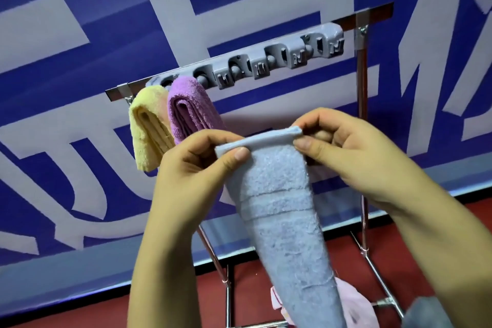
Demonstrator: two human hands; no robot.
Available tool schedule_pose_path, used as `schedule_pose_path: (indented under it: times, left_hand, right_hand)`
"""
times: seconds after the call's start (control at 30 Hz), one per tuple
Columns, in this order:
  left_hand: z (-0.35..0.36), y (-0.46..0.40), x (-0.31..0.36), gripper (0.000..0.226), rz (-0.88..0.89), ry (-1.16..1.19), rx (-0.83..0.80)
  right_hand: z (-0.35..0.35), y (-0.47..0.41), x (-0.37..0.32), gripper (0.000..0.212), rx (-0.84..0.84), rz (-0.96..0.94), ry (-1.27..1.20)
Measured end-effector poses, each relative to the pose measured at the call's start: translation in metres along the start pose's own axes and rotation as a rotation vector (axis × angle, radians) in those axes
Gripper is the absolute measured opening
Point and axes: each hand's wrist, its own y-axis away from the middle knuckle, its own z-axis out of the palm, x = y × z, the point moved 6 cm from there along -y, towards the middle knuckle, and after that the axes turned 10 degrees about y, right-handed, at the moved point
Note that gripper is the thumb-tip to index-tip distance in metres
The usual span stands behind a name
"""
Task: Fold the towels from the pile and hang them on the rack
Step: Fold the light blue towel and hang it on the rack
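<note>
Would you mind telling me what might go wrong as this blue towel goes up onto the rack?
1. Both hands, left and right, pinch only the top hem of the blue towel; its long hanging fold may slip open.
2. The purple towel and yellow towel hang close by on the rack, so the left hand might brush them loose.

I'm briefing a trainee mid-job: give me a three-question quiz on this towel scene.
1. True or false: both hands pinch the top edge of the blue towel.
2. How many towels already hang on the rack?
3. Which hung towel is nearer the left hand: A) yellow towel B) purple towel?

Key: 1 true, left hand and right hand each hold an end. 2 two. 3 B.
</note>
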Motion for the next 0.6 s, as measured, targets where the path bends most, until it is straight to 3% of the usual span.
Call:
schedule_pose_path:
  times: [0.17,0.33,0.6]
  left_hand:
    - [-0.001,-0.003,0.016,0.011,0.07,-0.296,-0.067]
    - [0.023,-0.01,0.033,0.042,0.115,-0.516,-0.315]
    - [0.035,-0.017,0.037,0.025,0.161,-0.587,-0.387]
  right_hand:
    - [0.003,0.001,0.001,0.014,0.052,-0.047,0.04]
    - [0.013,-0.002,-0.011,0.018,0.027,-0.107,0.119]
    - [0.009,-0.002,-0.006,0.015,0.066,-0.072,0.053]
